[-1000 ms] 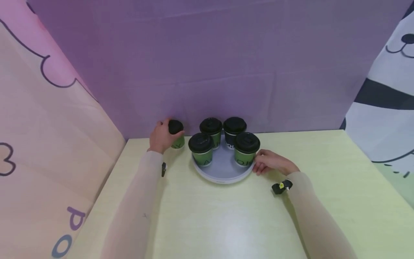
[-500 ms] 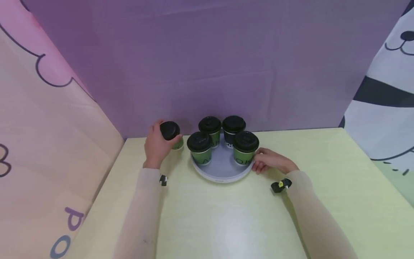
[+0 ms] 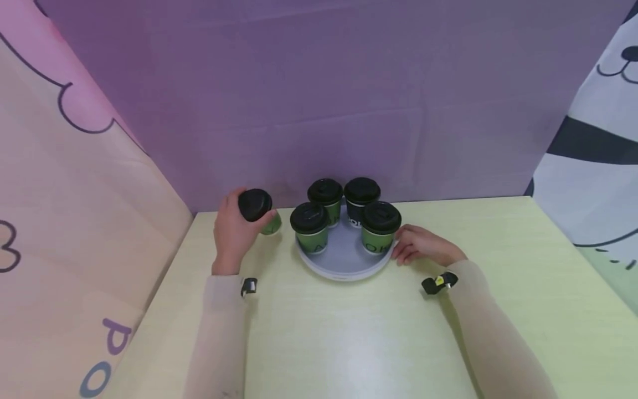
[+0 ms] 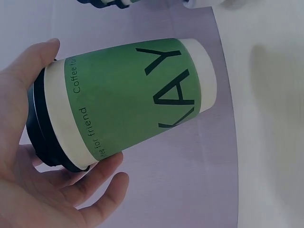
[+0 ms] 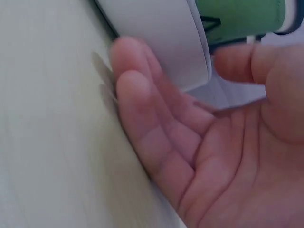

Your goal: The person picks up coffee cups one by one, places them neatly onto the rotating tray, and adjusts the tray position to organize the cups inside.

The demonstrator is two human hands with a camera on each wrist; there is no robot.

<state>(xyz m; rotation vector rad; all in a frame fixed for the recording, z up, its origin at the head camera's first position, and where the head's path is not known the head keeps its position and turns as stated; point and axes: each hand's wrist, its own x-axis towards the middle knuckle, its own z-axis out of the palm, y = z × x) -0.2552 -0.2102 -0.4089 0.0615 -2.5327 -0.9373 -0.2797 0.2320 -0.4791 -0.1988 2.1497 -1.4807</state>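
Observation:
My left hand (image 3: pixel 231 235) grips a green paper coffee cup (image 4: pixel 133 90) by its black lid (image 3: pixel 255 204), thumb on one side and fingers on the other. The cup tilts, its lid toward my palm and its white base pointing away to the right. At the right edge of a round white tray (image 3: pixel 344 266) is my right hand (image 3: pixel 423 246). In the right wrist view its curled fingers lie against the tray's side wall (image 5: pixel 161 42), with the thumb by the upper rim. Several lidded cups stand upright on the tray, including a front-left green one (image 3: pixel 312 241) and a front-right green one (image 3: pixel 377 241).
Toward the back of the tray stand another green cup (image 3: pixel 325 191) and a dark cup (image 3: pixel 362 191). The pale wooden table (image 3: pixel 319 332) ends at a purple backdrop (image 3: pixel 319 111) close behind them. Printed cloths hang at the left and right.
My left hand has drawn the cup left and slightly toward me, away from the tray, tilting it further. The right hand and the cups on the tray have stayed in place.

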